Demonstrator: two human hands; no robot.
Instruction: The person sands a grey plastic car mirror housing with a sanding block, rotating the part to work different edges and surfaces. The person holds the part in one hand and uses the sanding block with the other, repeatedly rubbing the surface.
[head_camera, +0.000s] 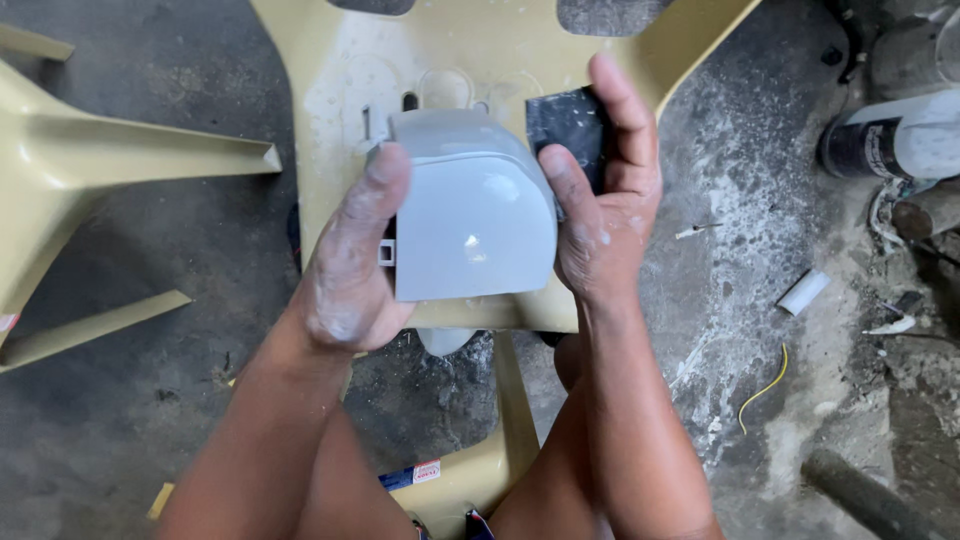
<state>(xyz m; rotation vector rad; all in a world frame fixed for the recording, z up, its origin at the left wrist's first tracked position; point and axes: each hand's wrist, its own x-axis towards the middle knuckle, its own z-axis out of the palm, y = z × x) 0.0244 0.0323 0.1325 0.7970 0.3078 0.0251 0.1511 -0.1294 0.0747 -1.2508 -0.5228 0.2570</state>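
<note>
The left hand (350, 265) grips the left edge of a grey plastic cover (470, 215). The right hand (600, 210) holds its right edge and dark sandpaper (565, 125). A yellow chair (340, 70) sits underneath.

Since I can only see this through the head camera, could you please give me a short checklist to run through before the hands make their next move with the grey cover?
1. Left hand grips the grey cover on its left side: ok.
2. Right hand steadies the cover's right edge: ok.
3. Dark sanding sheet tucked under the right fingers: ok.
4. Cover held over the yellow plastic stool; whether it rests on it: cannot tell.
5. Cover's glossy face free of scratches: cannot tell.
6. Floor around free of dust and scraps: not ok.
</note>
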